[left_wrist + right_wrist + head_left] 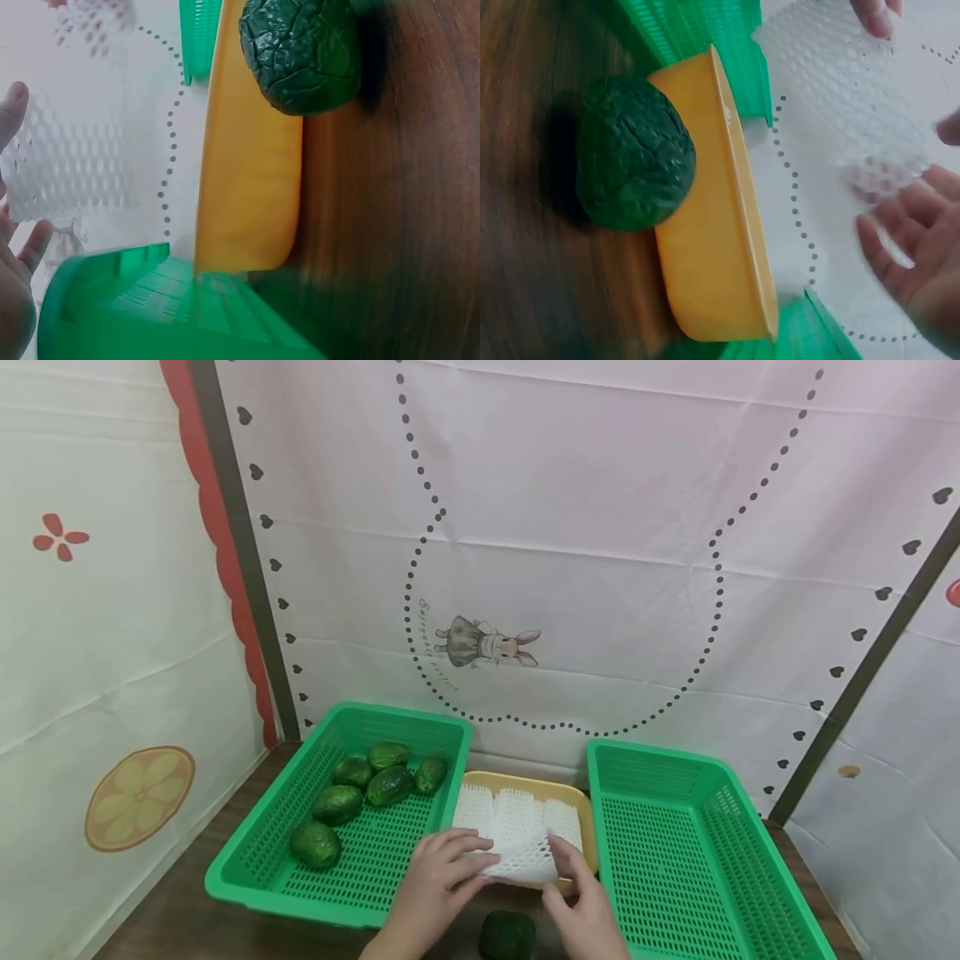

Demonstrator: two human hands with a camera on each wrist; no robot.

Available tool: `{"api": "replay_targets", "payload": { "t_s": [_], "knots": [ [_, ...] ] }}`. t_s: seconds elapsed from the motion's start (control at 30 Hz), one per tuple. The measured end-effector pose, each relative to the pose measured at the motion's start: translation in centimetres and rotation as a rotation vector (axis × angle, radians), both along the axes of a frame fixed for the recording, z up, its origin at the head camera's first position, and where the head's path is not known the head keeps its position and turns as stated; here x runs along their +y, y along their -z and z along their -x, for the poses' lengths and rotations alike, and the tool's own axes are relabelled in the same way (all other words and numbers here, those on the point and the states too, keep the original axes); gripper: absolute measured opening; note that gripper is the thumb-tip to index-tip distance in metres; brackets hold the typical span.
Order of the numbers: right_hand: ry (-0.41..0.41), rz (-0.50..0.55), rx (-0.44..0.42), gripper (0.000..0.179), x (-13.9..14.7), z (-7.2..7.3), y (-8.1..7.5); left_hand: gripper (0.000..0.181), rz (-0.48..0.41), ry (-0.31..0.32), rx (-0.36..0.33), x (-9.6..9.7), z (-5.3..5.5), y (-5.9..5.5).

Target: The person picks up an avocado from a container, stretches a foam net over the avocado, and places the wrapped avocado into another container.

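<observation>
Netting (525, 862) hangs above brown table (300, 941), patterned cloth (585, 485) behind.

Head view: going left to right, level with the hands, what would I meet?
Left green basket, left hand, white foam netting, right hand, right green basket.

In my head view, table (187, 935) runs along bottom of frame. Left basket (300, 908) on it at lower left, right basket (667, 877) at lower right, tray (588, 831) between, near lower centre. I count six avocados (390, 786) in left basket, toward its back and left. Net sleeves (517, 810) in tray. Loose sleeve (525, 860) over tray's front, between left hand (442, 881) and right hand (583, 906). Lone avocado (507, 935) on table, bottom centre, before tray. Cloth (562, 527) behind everything, upper frame.
</observation>
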State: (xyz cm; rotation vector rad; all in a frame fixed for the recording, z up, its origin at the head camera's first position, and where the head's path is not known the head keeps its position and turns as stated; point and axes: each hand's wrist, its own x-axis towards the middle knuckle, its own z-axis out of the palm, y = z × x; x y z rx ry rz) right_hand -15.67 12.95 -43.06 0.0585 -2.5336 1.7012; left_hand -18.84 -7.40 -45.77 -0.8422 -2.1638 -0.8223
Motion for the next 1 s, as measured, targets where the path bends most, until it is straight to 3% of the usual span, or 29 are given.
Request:
{"api": "replay_targets", "payload": {
  "t_s": [0.13,0.2,0.27,0.37,0.5,0.6,0.77,1.0],
  "knots": [
    [0.168,0.162,0.13,0.029,-0.3,-0.4,0.5,0.028,-0.105,-0.012,-0.173,-0.1,0.0,0.3],
    [0.186,0.157,0.111,0.022,-0.1,-0.5,1.0,0.026,-0.16,-0.015,-0.263,-0.1,0.0,0.4],
    [0.138,0.08,0.032,0.017,0.1,-0.5,1.6,0.024,-0.196,-0.018,-0.332,-0.1,0.0,0.4],
    [-0.027,-0.084,-0.103,0.016,0.7,-0.2,2.9,0.022,-0.215,-0.024,-0.386,-0.2,0.0,0.4],
    [-0.295,-0.238,-0.093,0.031,1.4,0.4,5.0,0.02,-0.21,-0.017,-0.407,-0.4,0.1,0.4],
    [-0.427,-0.287,-0.061,0.052,1.7,0.4,6.3,0.019,-0.208,0.021,-0.435,-0.3,0.0,0.5],
    [-0.437,-0.268,-0.155,0.07,1.0,0.8,7.2,0.021,-0.226,0.044,-0.466,-0.4,0.4,0.2],
    [-0.384,-0.248,-0.221,0.076,0.7,0.5,7.7,0.024,-0.221,-0.011,-0.535,-0.2,0.4,0.0]
  ]
}}
